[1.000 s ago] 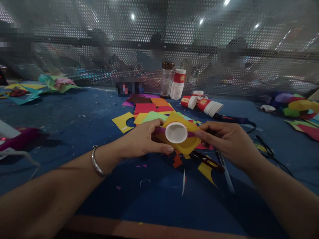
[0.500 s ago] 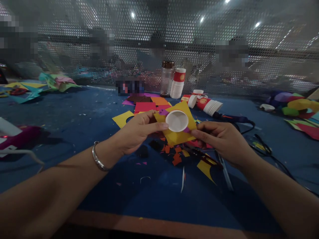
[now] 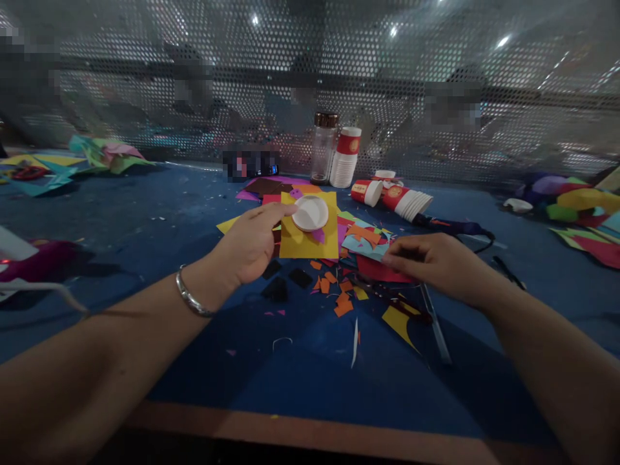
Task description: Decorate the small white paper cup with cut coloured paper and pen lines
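The left hand [image 3: 249, 245] pinches the card [image 3: 309, 248], cup [image 3: 310, 214] mouth-on just right of that grip, right hand [image 3: 438, 265] farther off, hold unclear.

you face a blue table [image 3: 203, 368], its top scuffed and specked. along the table's near edge runs a reddish-brown strip [image 3: 310, 425], and below that edge it is too dark for you to make out the floor. past the table's far edge a grey metal screen [image 3: 320, 45] punched with round holes stands like a wall, crossed above the table by a dark horizontal bar [image 3: 368, 84]. high over the table you see small white lights [image 3: 504, 41], though you cannot tell if they shine through the screen or reflect off it. blurred dark shapes [image 3: 190, 77] show behind the screen, beyond the table
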The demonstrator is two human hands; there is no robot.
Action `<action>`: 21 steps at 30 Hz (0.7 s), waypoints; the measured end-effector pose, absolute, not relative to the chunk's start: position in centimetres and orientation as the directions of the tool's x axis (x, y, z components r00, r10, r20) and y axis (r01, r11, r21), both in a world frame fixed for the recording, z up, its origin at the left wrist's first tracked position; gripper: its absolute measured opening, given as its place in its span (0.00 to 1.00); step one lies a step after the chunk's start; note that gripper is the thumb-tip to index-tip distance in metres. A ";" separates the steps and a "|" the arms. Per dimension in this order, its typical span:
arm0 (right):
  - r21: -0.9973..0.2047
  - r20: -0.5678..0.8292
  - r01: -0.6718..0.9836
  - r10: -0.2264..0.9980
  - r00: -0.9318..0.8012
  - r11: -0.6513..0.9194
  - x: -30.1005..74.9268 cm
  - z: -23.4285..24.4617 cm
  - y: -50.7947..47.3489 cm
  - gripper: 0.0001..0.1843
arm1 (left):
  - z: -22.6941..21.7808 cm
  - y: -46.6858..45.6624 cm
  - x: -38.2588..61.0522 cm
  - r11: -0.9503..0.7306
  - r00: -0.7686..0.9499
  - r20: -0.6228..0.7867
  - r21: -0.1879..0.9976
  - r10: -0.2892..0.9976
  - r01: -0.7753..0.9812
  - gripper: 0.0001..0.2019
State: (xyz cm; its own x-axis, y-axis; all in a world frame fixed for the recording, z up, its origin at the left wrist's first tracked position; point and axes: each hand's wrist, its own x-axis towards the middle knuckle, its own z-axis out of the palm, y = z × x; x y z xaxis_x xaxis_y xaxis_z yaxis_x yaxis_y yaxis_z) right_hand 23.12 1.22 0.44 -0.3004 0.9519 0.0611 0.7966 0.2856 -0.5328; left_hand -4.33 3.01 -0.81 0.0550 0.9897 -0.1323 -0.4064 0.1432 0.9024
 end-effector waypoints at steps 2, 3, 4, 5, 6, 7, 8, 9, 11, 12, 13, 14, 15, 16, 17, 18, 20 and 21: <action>-0.497 -0.027 0.806 0.923 -0.385 0.321 22.7 0.3 0.9 0.21 | -0.7 3.0 -4.1 0.175 0.069 -0.160 0.892 0.985 -0.417 0.08; -0.485 -0.056 0.810 0.913 -0.404 0.329 22.5 0.2 0.8 0.20 | -0.7 2.9 -4.0 0.186 0.087 -0.165 0.885 0.982 -0.426 0.10; -0.476 -0.073 0.814 0.907 -0.414 0.333 22.3 0.2 0.7 0.19 | -0.6 2.9 -3.9 0.196 0.106 -0.166 0.877 0.980 -0.438 0.12; -0.470 -0.078 0.816 0.905 -0.419 0.337 22.2 0.1 0.6 0.18 | -0.6 2.9 -3.9 0.202 0.121 -0.164 0.869 0.979 -0.452 0.14; -0.465 -0.078 0.817 0.903 -0.422 0.342 22.2 0.0 0.6 0.19 | -0.5 2.8 -3.8 0.208 0.136 -0.163 0.860 0.977 -0.466 0.15; -0.462 -0.077 0.817 0.902 -0.425 0.346 22.2 0.0 0.6 0.19 | -0.4 2.8 -3.8 0.217 0.147 -0.166 0.853 0.975 -0.475 0.15; -0.459 -0.081 0.819 0.901 -0.426 0.345 22.2 0.0 0.6 0.18 | -0.4 2.8 -3.7 0.231 0.159 -0.175 0.846 0.972 -0.480 0.15; -0.457 -0.091 0.821 0.900 -0.425 0.342 22.2 0.0 0.7 0.18 | -0.3 2.7 -3.7 0.247 0.167 -0.188 0.842 0.968 -0.480 0.16; -0.457 -0.120 0.827 0.899 -0.422 0.327 22.2 0.1 0.7 0.15 | 0.0 2.6 -3.7 0.276 0.179 -0.216 0.840 0.960 -0.467 0.16; -0.459 -0.134 0.830 0.898 -0.419 0.319 22.1 0.2 0.6 0.14 | 0.1 2.6 -3.6 0.284 0.177 -0.227 0.842 0.958 -0.459 0.16; -0.459 -0.145 0.832 0.897 -0.417 0.312 22.0 0.3 0.6 0.14 | 0.2 2.5 -3.6 0.288 0.169 -0.236 0.845 0.957 -0.451 0.16; -0.459 -0.148 0.834 0.898 -0.414 0.308 21.9 0.4 0.5 0.13 | 0.3 2.4 -3.5 0.287 0.161 -0.239 0.848 0.958 -0.445 0.16; -0.458 -0.147 0.835 0.901 -0.409 0.304 21.8 0.4 0.5 0.13 | 0.3 2.4 -3.5 0.282 0.158 -0.236 0.851 0.959 -0.443 0.16; -0.457 -0.143 0.837 0.904 -0.403 0.300 21.7 0.5 0.4 0.13 | 0.3 2.4 -3.4 0.275 0.158 -0.228 0.854 0.961 -0.442 0.16; -0.457 -0.143 0.839 0.906 -0.397 0.296 21.6 0.5 0.4 0.12 | 0.3 2.4 -3.4 0.267 0.159 -0.218 0.857 0.963 -0.441 0.16; -0.457 -0.143 0.841 0.909 -0.391 0.290 21.5 0.5 0.4 0.12 | 0.2 2.4 -3.4 0.260 0.163 -0.209 0.860 0.964 -0.439 0.15; -0.460 -0.148 0.844 0.913 -0.381 0.277 21.5 0.5 0.4 0.11 | -0.1 2.4 -3.5 0.246 0.161 -0.194 0.867 0.968 -0.433 0.14; -0.463 -0.149 0.843 0.913 -0.379 0.274 21.5 0.5 0.5 0.10 | -0.3 2.4 -3.6 0.239 0.160 -0.188 0.872 0.969 -0.426 0.14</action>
